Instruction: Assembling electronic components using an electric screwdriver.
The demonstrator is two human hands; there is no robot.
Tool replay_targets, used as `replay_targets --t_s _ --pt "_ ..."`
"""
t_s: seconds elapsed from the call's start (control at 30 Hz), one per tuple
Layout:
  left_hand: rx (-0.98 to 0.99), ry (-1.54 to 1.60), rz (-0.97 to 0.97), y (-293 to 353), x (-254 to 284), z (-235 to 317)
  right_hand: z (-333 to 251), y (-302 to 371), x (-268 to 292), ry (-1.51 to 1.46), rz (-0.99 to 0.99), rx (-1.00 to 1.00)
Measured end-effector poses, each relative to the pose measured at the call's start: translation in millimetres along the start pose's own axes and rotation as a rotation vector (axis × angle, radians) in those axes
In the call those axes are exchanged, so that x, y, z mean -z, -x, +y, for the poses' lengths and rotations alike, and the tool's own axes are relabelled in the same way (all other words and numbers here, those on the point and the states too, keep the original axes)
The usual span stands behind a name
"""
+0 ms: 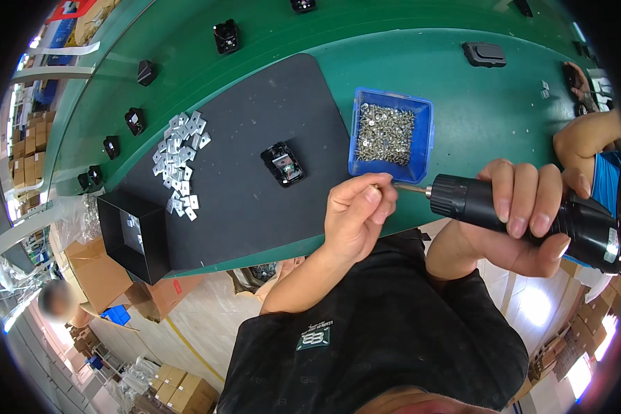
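My right hand (521, 221) is wrapped around a black electric screwdriver (455, 196), held level with its bit pointing left. The bit's tip reaches the fingers of my left hand (352, 219). Thumb and forefinger of that hand pinch a small brassy screw (375, 187), mostly covered by the fingertips. Just beyond both hands stands a blue bin (428, 131) filled with loose screws (385, 134). A black plastic housing (281, 164) lies open side up on the dark mat (255, 221), with a circuit board showing inside it.
Small metal plates (178, 155) lie heaped on the mat's left side, near an open black box (160, 238). Several black housings (225, 36) sit on the green surface beyond. A closed black case (484, 54) rests at far right, near another person's arm (590, 141).
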State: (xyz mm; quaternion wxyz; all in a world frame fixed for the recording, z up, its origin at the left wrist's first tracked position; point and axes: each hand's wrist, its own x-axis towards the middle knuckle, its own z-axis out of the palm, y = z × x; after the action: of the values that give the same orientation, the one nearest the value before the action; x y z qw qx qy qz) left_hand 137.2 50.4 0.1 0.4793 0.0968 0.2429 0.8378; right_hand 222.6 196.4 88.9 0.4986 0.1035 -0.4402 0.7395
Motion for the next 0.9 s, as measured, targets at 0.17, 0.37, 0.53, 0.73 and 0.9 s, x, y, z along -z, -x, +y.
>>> replay_targets --t_s 0.17,0.37,0.53,0.73,0.9 --pt "0.090 0.454 -0.069 1 1 -13 3 0 -15 -0.072 0.060 0.017" --pt "0.143 0.689 -0.154 5 -11 -15 9 0 -26 -0.097 0.089 0.019" --pt "0.127 0.671 -0.183 6 -9 -17 4 0 -20 -0.121 0.053 -0.040" --pt "0.121 0.593 -0.162 4 -9 -13 9 0 -21 -0.062 0.068 0.027" --pt "0.147 0.527 -0.063 6 -10 -10 20 -3 -16 -0.066 -0.065 0.103"
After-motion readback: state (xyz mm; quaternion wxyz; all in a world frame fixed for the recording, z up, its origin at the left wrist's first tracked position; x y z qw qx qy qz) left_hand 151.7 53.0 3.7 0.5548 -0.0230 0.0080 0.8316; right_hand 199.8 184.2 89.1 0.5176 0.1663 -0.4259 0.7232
